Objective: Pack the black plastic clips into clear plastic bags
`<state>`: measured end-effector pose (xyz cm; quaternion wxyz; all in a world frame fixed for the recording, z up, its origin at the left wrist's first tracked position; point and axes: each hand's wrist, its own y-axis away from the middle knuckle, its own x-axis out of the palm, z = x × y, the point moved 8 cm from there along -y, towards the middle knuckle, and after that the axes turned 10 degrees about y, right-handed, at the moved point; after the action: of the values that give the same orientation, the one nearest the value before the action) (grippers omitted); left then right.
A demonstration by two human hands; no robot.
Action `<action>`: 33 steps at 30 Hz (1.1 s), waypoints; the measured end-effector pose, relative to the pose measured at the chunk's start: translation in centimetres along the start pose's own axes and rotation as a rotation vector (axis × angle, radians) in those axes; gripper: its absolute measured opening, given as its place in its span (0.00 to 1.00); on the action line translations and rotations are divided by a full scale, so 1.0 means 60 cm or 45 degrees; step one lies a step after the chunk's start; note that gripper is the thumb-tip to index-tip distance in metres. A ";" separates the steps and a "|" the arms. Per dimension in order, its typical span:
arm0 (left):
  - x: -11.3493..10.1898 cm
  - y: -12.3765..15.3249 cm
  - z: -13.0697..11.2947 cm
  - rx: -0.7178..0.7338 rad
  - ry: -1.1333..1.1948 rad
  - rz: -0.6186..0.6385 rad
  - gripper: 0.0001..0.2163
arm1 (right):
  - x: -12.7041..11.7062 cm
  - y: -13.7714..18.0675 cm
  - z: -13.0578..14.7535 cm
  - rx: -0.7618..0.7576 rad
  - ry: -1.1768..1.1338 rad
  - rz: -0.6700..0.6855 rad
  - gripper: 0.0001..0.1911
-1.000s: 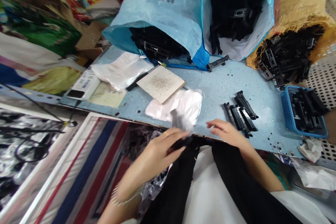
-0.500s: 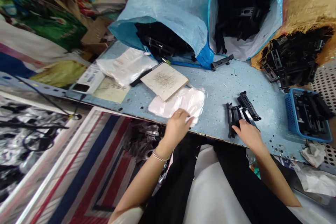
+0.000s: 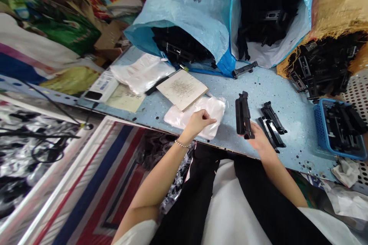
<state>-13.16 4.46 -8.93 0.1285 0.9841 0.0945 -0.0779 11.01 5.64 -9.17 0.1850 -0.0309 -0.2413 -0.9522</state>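
My left hand [image 3: 199, 121] rests on a stack of clear plastic bags [image 3: 214, 109] at the near edge of the blue table [image 3: 290, 111], fingers pinched on the top bag. My right hand [image 3: 258, 139] grips a long black plastic part [image 3: 243, 116] and holds it just above the table. Two or three more black parts [image 3: 273, 120] lie on the table to its right.
Two blue sacks [image 3: 198, 11] and a burlap sack [image 3: 336, 4] at the back hold many black parts. A blue basket [image 3: 317, 128] of parts stands at the right. A beige board [image 3: 182, 89], more bags [image 3: 142, 72] and a white box [image 3: 100, 89] lie left.
My right hand reached to the pile of black parts, took one and lifted it leftward. My left hand moved onto the bag stack and now pinches the top bag.
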 end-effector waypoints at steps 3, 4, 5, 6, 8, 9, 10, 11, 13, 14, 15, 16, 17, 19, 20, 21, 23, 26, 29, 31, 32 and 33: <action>0.002 0.002 -0.006 0.015 -0.085 -0.025 0.18 | 0.071 -0.038 0.014 0.035 -0.403 0.165 0.11; 0.003 0.002 -0.007 0.018 -0.114 -0.017 0.17 | 0.089 -0.049 0.019 0.042 -0.486 0.211 0.10; 0.004 0.002 -0.006 0.013 -0.124 0.005 0.15 | 0.102 -0.059 0.024 0.042 -0.541 0.239 0.09; 0.006 0.002 -0.004 0.000 -0.115 0.036 0.13 | 0.110 -0.068 0.029 0.031 -0.574 0.252 0.08; 0.008 0.003 0.003 -0.039 -0.062 0.096 0.10 | 0.113 -0.078 0.034 -0.004 -0.596 0.252 0.07; 0.008 0.003 0.006 -0.057 -0.029 0.114 0.09 | 0.110 -0.080 0.035 -0.018 -0.594 0.245 0.07; 0.008 0.004 0.009 -0.070 0.000 0.119 0.09 | 0.105 -0.081 0.035 -0.023 -0.589 0.235 0.07; 0.006 0.004 0.010 -0.075 0.018 0.106 0.08 | 0.100 -0.079 0.033 -0.018 -0.587 0.221 0.07; 0.004 0.005 0.010 -0.056 0.016 0.050 0.08 | 0.091 -0.075 0.028 0.015 -0.599 0.181 0.08; 0.003 0.005 0.008 -0.039 0.003 0.019 0.10 | 0.088 -0.072 0.026 0.036 -0.610 0.164 0.08; 0.003 0.006 0.007 -0.026 -0.011 -0.002 0.12 | 0.087 -0.070 0.025 0.053 -0.620 0.153 0.09; 0.005 0.007 0.006 -0.023 -0.017 -0.005 0.13 | 0.088 -0.068 0.025 0.063 -0.626 0.152 0.09; 0.008 0.007 0.007 -0.029 -0.014 0.016 0.12 | 0.089 -0.067 0.026 0.064 -0.624 0.160 0.09; 0.016 0.007 0.009 -0.042 0.002 0.078 0.10 | 0.094 -0.068 0.030 0.039 -0.595 0.189 0.10; 0.018 0.006 0.010 -0.037 0.000 0.091 0.09 | 0.097 -0.069 0.033 0.019 -0.574 0.205 0.10; 0.018 0.005 0.010 -0.022 -0.010 0.086 0.08 | 0.099 -0.071 0.034 0.000 -0.552 0.221 0.10; 0.015 0.003 0.012 0.008 -0.049 0.045 0.07 | 0.105 -0.075 0.034 -0.026 -0.519 0.249 0.10; 0.012 0.007 0.010 0.042 -0.109 -0.022 0.06 | 0.115 -0.086 0.023 -0.025 -0.493 0.269 0.12; 0.007 0.028 -0.020 0.230 -0.195 -0.064 0.02 | 0.113 -0.102 0.010 -0.032 -0.403 0.169 0.15; 0.005 0.050 -0.057 0.463 -0.389 -0.047 0.07 | 0.104 -0.109 0.007 -0.070 -0.283 0.063 0.15; 0.005 0.061 -0.074 0.567 -0.532 -0.038 0.10 | 0.098 -0.109 0.007 -0.092 -0.230 0.022 0.15; 0.004 0.068 -0.086 0.639 -0.681 -0.035 0.12 | 0.092 -0.105 0.008 -0.113 -0.192 0.001 0.14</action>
<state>-11.43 2.01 -3.09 -0.0979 0.9284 0.0487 -0.3551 3.57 9.16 -10.73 0.1649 -0.1108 -0.2122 -0.9568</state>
